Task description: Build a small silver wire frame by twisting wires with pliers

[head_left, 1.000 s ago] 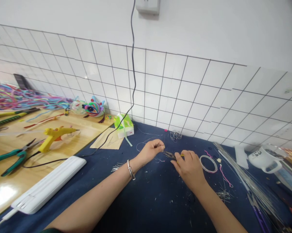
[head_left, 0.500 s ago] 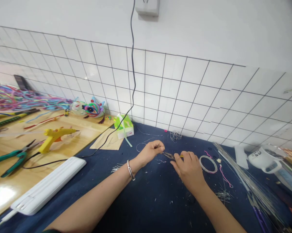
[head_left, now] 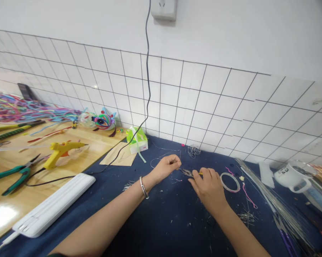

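My left hand (head_left: 168,167), with a silver bangle (head_left: 144,187) at its wrist, is closed in a pinch on a thin wire (head_left: 180,155) near the middle of the dark blue cloth. Just to its right, my right hand (head_left: 207,184) is wrapped round pliers (head_left: 187,172) with yellow on the handle. The plier tips point left and lie close beside my left fingertips. Whether the jaws grip the wire is too small to tell. A small pinkish wire piece (head_left: 177,180) lies below the tips.
Left are a white power strip (head_left: 55,204), yellow glue gun (head_left: 59,152) and green-handled pliers (head_left: 23,171). A tissue pack (head_left: 137,140) stands behind. Right are a tape roll (head_left: 230,182), long wires (head_left: 273,196), purple-handled scissors (head_left: 286,240) and a white mug (head_left: 291,176).
Both hands stay almost in place. The plier tips have shifted slightly beside my left fingertips, and the view has moved a little.
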Demonstrator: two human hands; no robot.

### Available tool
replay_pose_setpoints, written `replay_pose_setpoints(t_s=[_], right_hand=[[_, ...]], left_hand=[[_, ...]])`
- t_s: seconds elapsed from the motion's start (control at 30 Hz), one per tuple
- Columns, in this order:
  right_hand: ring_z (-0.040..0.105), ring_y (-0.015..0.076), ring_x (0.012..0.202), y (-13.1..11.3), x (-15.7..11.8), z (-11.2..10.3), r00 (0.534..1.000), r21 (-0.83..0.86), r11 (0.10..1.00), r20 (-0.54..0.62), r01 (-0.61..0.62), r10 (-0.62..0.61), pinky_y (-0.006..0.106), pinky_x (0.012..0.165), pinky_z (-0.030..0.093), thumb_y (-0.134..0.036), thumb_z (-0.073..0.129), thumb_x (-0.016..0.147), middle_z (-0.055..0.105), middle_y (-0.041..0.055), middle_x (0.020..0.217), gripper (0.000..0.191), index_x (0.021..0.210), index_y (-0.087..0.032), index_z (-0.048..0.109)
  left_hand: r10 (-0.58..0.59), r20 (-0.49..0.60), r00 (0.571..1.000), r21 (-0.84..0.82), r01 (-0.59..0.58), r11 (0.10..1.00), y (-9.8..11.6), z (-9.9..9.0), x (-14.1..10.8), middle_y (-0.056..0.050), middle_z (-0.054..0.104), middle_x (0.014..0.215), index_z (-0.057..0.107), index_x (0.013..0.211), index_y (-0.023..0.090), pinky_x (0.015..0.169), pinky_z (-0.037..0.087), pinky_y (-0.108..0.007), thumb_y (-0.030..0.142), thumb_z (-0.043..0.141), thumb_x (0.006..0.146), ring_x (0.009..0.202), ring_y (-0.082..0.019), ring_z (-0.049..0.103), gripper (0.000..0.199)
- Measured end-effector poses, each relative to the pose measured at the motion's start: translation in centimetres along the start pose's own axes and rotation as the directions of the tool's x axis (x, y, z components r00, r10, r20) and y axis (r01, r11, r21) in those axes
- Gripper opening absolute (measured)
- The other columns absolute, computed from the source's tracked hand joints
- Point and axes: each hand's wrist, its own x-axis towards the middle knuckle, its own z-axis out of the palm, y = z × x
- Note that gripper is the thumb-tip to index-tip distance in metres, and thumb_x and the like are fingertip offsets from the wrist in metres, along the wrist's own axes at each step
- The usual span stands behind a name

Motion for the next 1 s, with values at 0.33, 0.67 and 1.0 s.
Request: replay_pose_setpoints(t_s=[0.33,0.67,1.0], right_hand=[[0.042,0.0237,0.088,-0.05,0.01,-0.03,1.000,-0.004,1.000,-0.003,0.014,-0.014,0.037,0.074,0.033,-0.032,0.045,0.085,0.051,0.0126,0.094,0.027,0.105,-0.018,0.057],[0.043,0.0239,0.089,-0.36,-0.23,0.20,1.000,-0.038,0.999,0.012,0.023,-0.023,0.037,0.074,0.033,-0.031,0.045,0.085,0.051,0.0114,0.094,0.026,0.106,-0.019,0.056],[0.043,0.0222,0.085,-0.14,-0.19,0.22,1.000,-0.006,1.000,0.004,0.024,-0.024,0.036,0.072,0.033,-0.031,0.045,0.085,0.051,0.0107,0.092,0.026,0.106,-0.020,0.057]], left_hand=[[0.017,-0.017,1.000,0.054,-0.016,0.998,-0.47,0.06,0.17,0.002,0.049,0.063,0.053,0.072,0.015,0.055,0.032,-0.021,0.027,0.048,0.079,0.057,-0.009,0.041,0.015],[-0.033,0.017,0.999,0.092,0.031,0.995,-0.48,0.19,0.13,0.003,0.050,0.061,0.054,0.071,0.015,0.055,0.032,-0.020,0.029,0.047,0.079,0.055,-0.009,0.041,0.018],[-0.046,0.046,0.998,-0.011,0.046,0.999,-0.72,0.07,0.23,0.002,0.050,0.061,0.054,0.072,0.015,0.059,0.034,-0.021,0.028,0.050,0.078,0.057,-0.009,0.043,0.015]])
